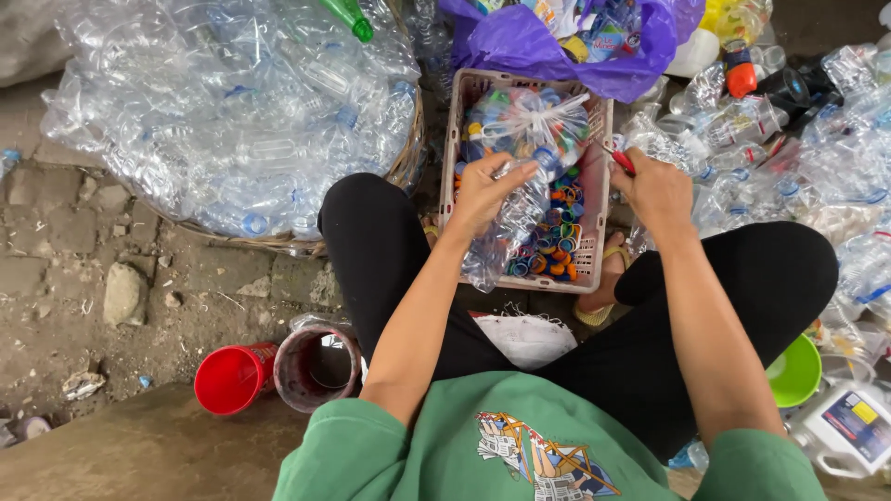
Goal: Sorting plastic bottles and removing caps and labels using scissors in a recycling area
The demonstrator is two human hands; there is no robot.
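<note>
My left hand (pixel 484 190) grips a crumpled clear plastic bottle (pixel 509 227) over a pink slotted crate (pixel 594 243) that holds several coloured bottle caps (pixel 555 250) and a clear bag of more caps (pixel 529 121). My right hand (pixel 654 186) is closed on a small red-handled tool (pixel 623 160) at the crate's right rim, close to the bottle's neck. I sit with my legs in black trousers either side of the crate.
A woven basket (pixel 278 243) heaped with clear bottles (pixel 232 102) stands at the left. A purple bag (pixel 520 46) lies behind the crate, loose bottles (pixel 789 158) at the right. A red cup (pixel 232 376), a dirty pot (pixel 317 366), a green bowl (pixel 796 371) and a white jug (pixel 849 429) sit nearby.
</note>
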